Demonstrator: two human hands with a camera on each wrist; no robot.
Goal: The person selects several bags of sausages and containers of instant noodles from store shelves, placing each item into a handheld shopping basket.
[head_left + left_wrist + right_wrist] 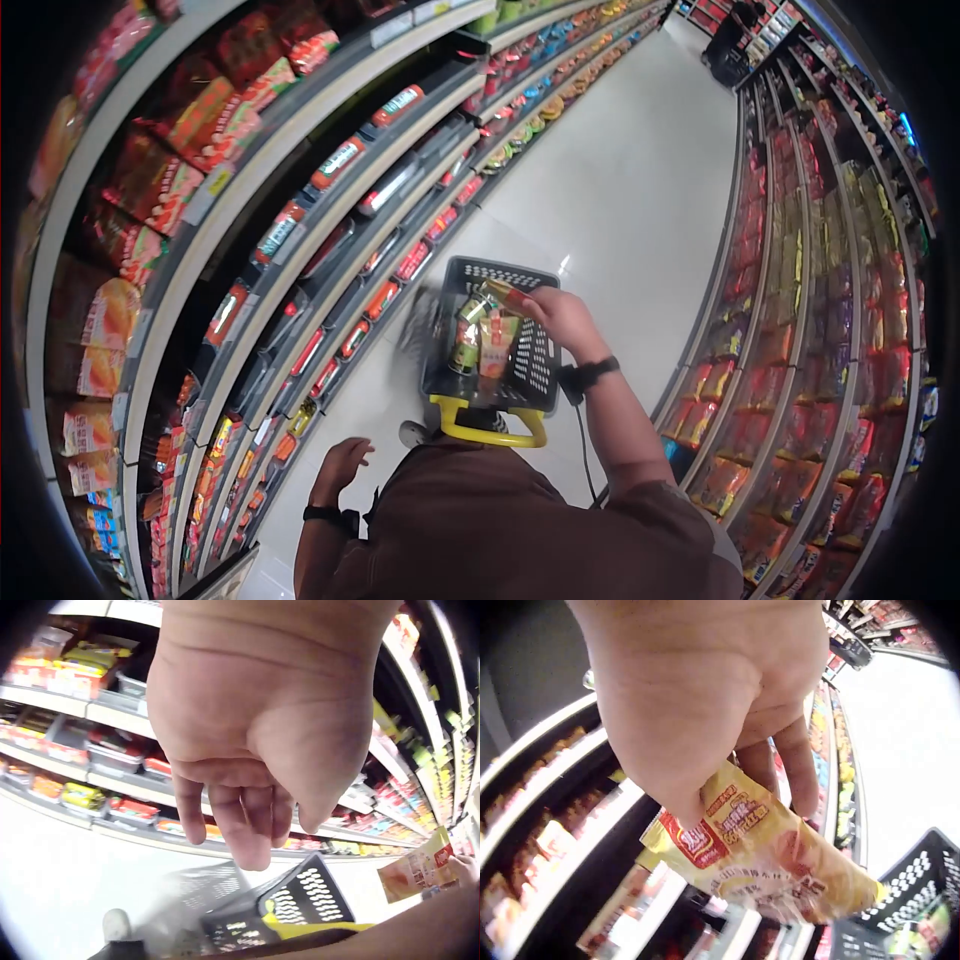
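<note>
My right hand (560, 318) pinches a yellow and red snack packet (757, 855) by one end, thumb against its printed front. In the head view that packet overlaps the far part of a dark grey shopping basket (548, 380) with a yellow handle (492, 436). Inside the basket lie a green-labelled container (466, 345) and a tan packet (496, 350). Down by my left side, the left hand (343, 466) hangs loosely with nothing in it; its fingers (244, 832) droop slightly bent in the left wrist view.
Shelves of packaged food (330, 165) line the left, with red and orange packets on several levels. More shelves of bagged goods (790, 370) run along the right. A pale floor (620, 170) stretches between them, and a person in dark clothes (735, 40) stands at the far end.
</note>
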